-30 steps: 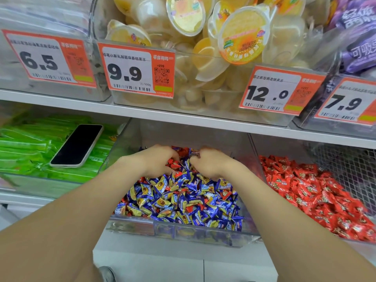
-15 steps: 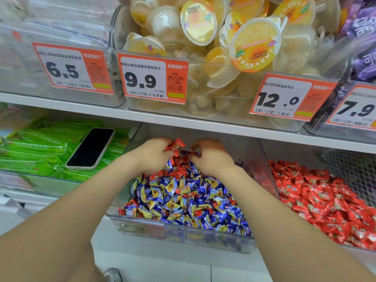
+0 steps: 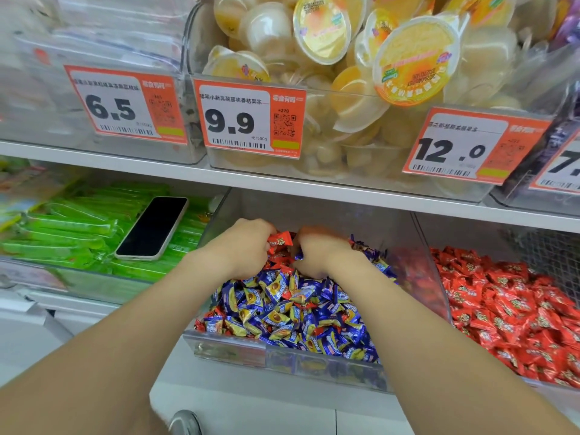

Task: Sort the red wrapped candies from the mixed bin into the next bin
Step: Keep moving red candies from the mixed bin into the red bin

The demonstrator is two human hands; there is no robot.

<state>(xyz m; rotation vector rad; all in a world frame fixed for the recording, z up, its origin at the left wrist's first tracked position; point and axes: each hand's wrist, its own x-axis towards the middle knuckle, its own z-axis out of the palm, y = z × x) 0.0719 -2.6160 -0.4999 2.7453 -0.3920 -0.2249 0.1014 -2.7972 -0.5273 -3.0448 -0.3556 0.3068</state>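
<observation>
Left of the left hand: a phone (image 3: 152,227) lies face up on green packs (image 3: 72,233) in the neighbouring bin.

Left hand (image 3: 241,246): at the back of the mixed bin (image 3: 282,359), fingers curled, pinching one red candy (image 3: 280,239) held just above the pile.

Right hand (image 3: 320,251): just beside the left, knuckles up, fingers curled down into the wrappers. The view here is blurred, so I cannot tell whether it has hold of anything.

Below both hands: blue candies (image 3: 282,309) fill the mixed bin, with a few red ones among them.

Right of the right hand: the next bin (image 3: 477,233), past a clear wall, holds red candies (image 3: 518,309).

A shelf (image 3: 314,186) runs above both hands.
</observation>
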